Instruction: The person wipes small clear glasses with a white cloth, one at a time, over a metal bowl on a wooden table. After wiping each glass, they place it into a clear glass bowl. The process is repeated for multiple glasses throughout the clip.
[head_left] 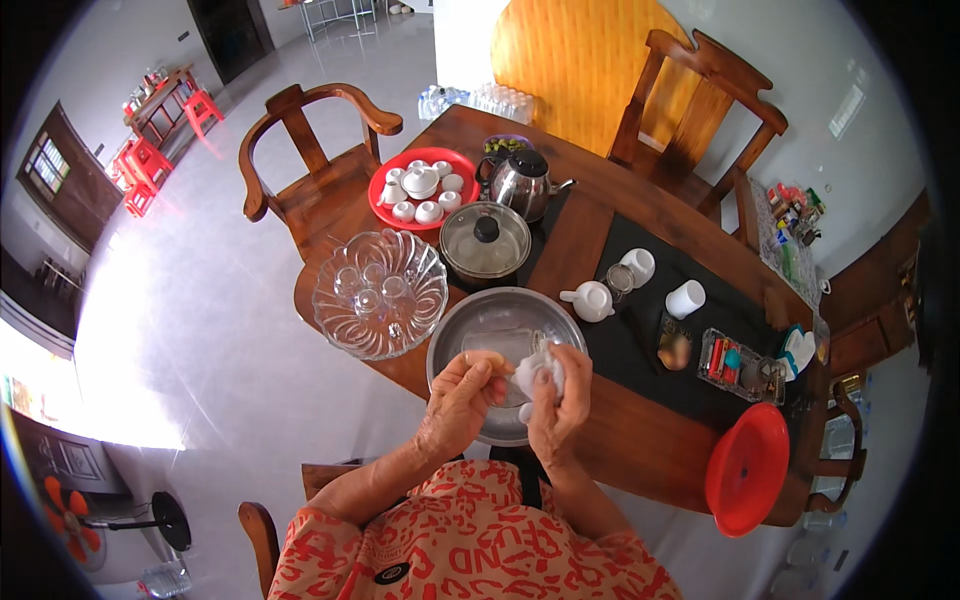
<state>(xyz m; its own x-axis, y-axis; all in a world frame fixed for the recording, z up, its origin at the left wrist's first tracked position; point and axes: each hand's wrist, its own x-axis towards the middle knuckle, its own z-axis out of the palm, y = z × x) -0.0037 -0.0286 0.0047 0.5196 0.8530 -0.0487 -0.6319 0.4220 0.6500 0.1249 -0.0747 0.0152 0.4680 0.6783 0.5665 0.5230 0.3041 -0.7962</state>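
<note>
White cloth (537, 375) lies in the curled right grip (562, 402); what the left grip (463, 400) holds is unclear.

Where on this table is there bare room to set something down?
Bare wood of the table shows between the metal basin, the black mat and the red dish. A narrower strip lies between the kettle and the white handled vessel. It is crowded where the red tray, lidded pot and glass bowl sit.
</note>
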